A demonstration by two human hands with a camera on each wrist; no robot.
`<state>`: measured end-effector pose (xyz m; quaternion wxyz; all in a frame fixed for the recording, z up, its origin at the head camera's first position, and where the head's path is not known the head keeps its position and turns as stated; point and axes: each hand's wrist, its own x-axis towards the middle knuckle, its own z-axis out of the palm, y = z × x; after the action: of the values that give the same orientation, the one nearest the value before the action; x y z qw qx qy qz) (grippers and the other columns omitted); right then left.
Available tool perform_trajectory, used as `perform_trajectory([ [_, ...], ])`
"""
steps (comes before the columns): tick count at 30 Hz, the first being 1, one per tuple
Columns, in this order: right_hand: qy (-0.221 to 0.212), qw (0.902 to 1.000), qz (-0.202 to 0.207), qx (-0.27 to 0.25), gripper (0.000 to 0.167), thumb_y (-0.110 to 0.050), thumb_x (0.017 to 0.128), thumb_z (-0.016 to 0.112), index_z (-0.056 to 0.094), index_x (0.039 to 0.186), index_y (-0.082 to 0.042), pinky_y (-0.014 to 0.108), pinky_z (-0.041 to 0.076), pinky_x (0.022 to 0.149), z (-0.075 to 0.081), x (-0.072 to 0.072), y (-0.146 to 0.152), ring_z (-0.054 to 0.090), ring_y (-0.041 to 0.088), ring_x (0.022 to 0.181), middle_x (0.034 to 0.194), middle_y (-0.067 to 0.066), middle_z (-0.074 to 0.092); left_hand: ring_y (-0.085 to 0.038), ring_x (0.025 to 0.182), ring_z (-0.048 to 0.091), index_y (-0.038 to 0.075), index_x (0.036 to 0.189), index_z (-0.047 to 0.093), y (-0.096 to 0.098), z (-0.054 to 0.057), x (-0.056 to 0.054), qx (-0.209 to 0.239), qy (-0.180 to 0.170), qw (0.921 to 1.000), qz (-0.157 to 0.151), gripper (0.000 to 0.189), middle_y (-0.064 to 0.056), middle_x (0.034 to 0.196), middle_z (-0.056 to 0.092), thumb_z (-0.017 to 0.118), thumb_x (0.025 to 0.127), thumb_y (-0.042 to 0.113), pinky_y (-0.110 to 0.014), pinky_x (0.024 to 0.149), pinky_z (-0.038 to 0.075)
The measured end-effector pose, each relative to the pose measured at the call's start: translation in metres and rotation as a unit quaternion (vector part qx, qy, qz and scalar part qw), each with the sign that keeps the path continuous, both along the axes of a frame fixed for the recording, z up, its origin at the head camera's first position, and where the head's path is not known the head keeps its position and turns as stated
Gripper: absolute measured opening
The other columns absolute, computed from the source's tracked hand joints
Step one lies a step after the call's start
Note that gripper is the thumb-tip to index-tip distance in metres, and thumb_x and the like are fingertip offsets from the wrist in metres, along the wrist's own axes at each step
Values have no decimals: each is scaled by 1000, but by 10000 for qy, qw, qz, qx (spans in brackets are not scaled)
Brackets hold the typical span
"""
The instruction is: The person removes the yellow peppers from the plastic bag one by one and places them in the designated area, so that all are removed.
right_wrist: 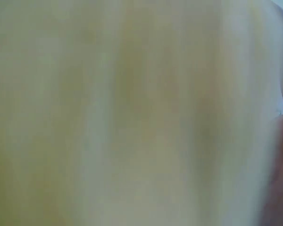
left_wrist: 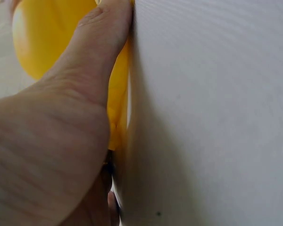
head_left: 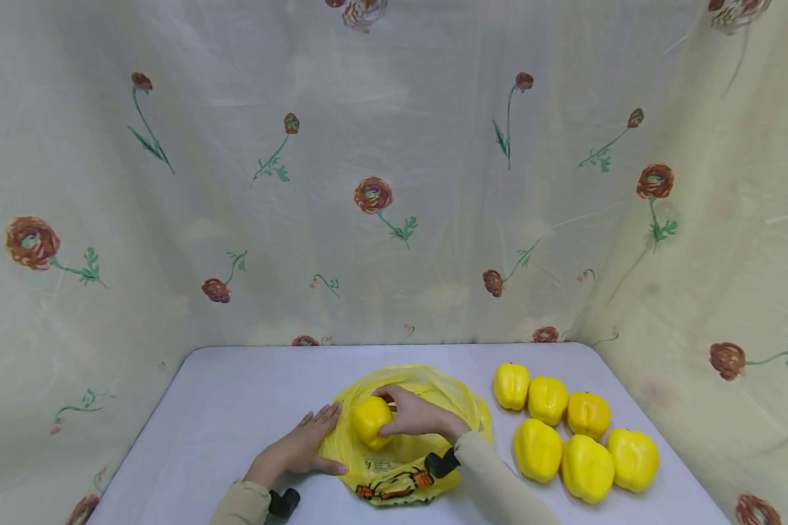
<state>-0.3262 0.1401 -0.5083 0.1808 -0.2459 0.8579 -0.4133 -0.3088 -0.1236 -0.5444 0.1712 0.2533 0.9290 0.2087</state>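
Observation:
In the head view a yellow bell pepper (head_left: 370,421) is in my right hand (head_left: 423,415), thumb and fingers curled on its right side. The pepper is above the mouth of a yellow plastic bag (head_left: 456,397) that lies spread on the table, with a printed orange and black picture on its near part. My left hand (head_left: 305,446) rests with straight fingers on the bag's left edge. In the left wrist view the left hand (left_wrist: 52,141) lies close to the tabletop, with yellow beyond the thumb. Blurred pale yellow film (right_wrist: 146,113) fills most of the right wrist view.
Several more yellow bell peppers (head_left: 587,467) stand in a loose group on the right of the white table (head_left: 236,394). A flower-printed curtain (head_left: 433,255) hangs behind the table and along both sides. Each wrist carries a small black device (head_left: 441,462).

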Motion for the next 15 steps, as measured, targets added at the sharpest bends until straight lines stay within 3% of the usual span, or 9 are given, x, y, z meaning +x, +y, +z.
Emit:
perform_trajectory([
  [6, 173, 9990, -220, -359, 67, -25, 80, 76, 43, 136, -10, 44, 40, 112, 0, 8, 12, 45, 26, 131, 135, 6, 50, -34, 150, 12, 3, 154, 18, -1, 0, 0, 68, 24, 9999, -81, 115, -14, 162, 13, 68, 73, 68, -55, 122, 6],
  [15, 551, 9949, -719, -433, 72, -26, 81, 75, 39, 140, -4, 51, 42, 110, 9, 24, 39, 46, 32, 131, 140, 10, 47, -31, 150, 13, 7, 154, 18, 1, -3, -1, -84, 52, 9999, 103, 117, -11, 163, 14, 70, 70, 69, -52, 123, 8],
])
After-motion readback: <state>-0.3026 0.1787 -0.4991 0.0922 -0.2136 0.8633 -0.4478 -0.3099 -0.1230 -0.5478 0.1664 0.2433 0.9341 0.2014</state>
